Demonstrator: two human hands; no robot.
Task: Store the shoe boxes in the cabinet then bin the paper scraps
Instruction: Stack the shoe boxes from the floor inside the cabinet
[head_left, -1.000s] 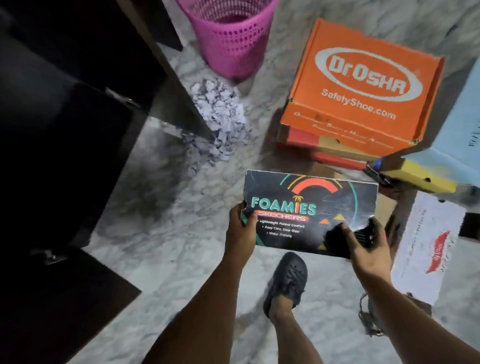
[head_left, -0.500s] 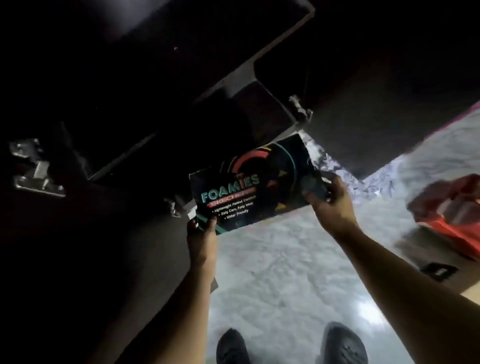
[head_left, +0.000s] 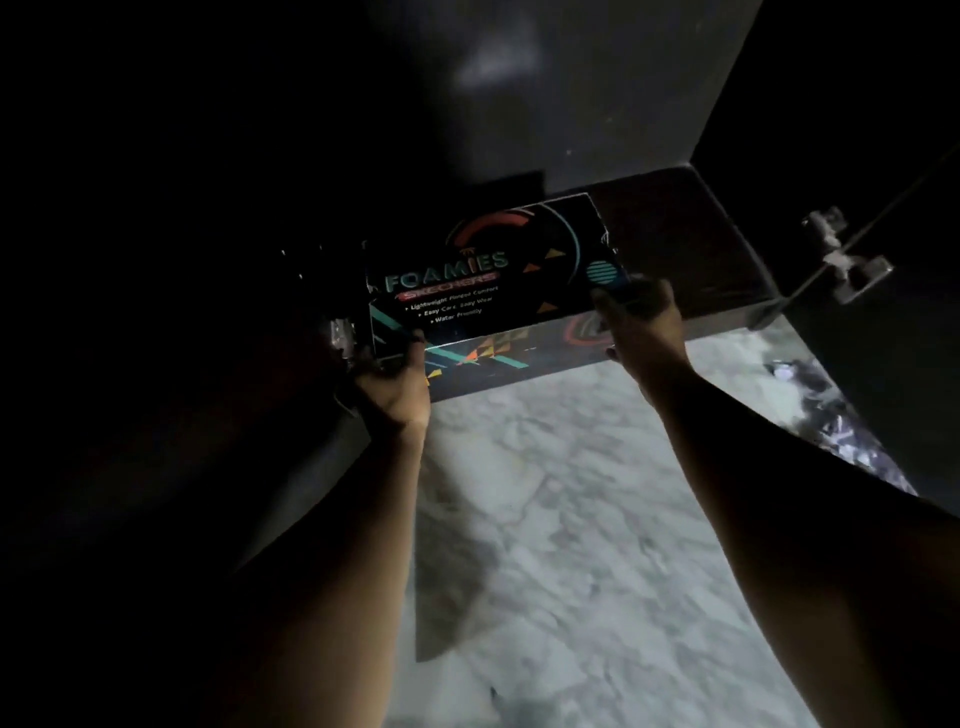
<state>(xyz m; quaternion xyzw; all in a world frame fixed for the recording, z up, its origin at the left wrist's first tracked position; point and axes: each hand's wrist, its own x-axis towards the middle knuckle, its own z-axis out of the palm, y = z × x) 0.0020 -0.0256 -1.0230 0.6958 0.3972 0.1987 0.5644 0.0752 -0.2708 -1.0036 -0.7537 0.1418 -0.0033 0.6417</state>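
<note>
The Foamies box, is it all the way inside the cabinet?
No. The Foamies box sticks out past the cabinet shelf's front edge.

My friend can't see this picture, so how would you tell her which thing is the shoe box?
Look at the dark cabinet that fills the top of the view, above the pale marble floor. At its open front, the left hand and right hand hold one flat shoe box by its ends. It is the only colourful thing there: black, with teal FOAMIES lettering and a red arc.
</note>
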